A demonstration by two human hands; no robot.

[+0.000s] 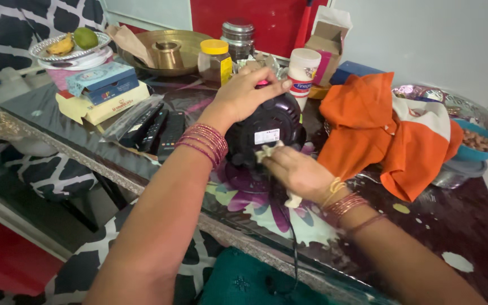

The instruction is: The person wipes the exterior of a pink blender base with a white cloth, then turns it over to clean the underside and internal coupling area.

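Both hands are busy on a dark, rounded plastic appliance base that stands on the glossy glass-topped table, over a printed flower pattern under the glass. Left hand lies curled over the top of the base, fingers bent and spread along its upper edge, gripping it from above; a stack of thin pink and red bangles rings that wrist. Right hand is closed around a small, crumpled pale cloth, pinching it against the smooth front face of the base just below a white rectangular label; a second set of bangles and a yellow thread sit on this wrist. One thin black cord runs from the base toward the near table edge. Just left of the base lie three black remote controls, flat and oblong, one in a clear sleeve. Beyond them two cardboard boxes are stacked, a blue box on a yellow one. At the back stand a wide brass bowl with a small brass pot inside, one yellow-lidded jar, one steel-lidded jar and a white cylindrical tub. A ribbed silver plate holds one green fruit and one yellow piece. To the right, soft orange fabric with a white panel is draped over a shiny steel basin, beside a blue bowl of brown nuts.
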